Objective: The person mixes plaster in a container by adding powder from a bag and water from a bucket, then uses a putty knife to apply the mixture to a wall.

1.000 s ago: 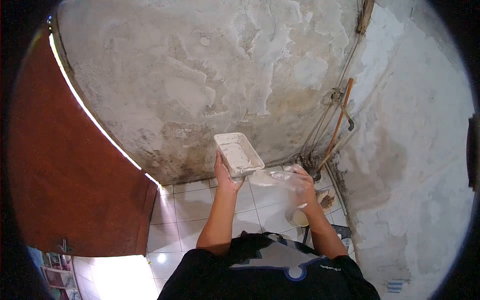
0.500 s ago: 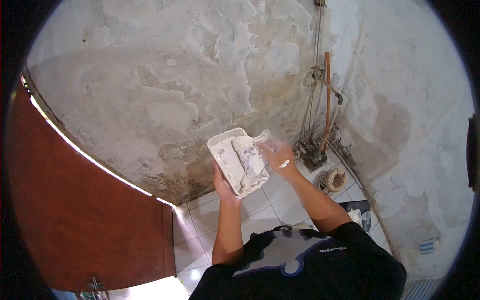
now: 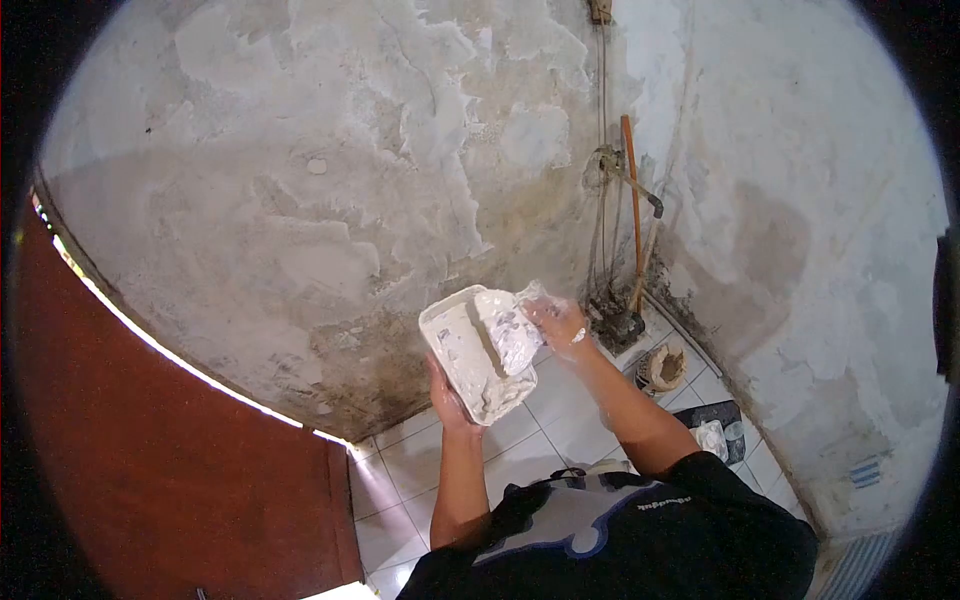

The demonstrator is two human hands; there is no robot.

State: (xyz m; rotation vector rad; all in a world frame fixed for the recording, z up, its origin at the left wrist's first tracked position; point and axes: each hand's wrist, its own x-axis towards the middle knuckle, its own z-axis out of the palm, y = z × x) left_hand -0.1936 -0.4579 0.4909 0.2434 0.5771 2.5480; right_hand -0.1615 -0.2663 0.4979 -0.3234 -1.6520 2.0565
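Observation:
My left hand (image 3: 448, 393) is wrapped round the near left side of a shallow rectangular tub (image 3: 431, 326), holding it in front of me. White putty (image 3: 462, 352) coats the inside of the tub, thicker along its near end. My right hand (image 3: 558, 322) grips a wide putty knife (image 3: 510, 335) from the right, its fingers smeared with white. The blade, heavily covered in putty, slants over the tub's right edge. The knife's handle is mostly hidden by my fingers and the white coating.
A patchy plastered wall (image 3: 300, 180) rises ahead, meeting another at the right. In the corner stand an orange pipe (image 3: 632, 190) and thin conduits. An open bag (image 3: 663, 368) and a dark tray (image 3: 735, 430) sit on the tiled floor (image 3: 400, 480). A red-brown panel (image 3: 190, 430) is at left.
The putty knife has lifted toward the tub's right edge, baring more putty below it. The tub sits slightly lower in view, and the whole scene has shifted with my head.

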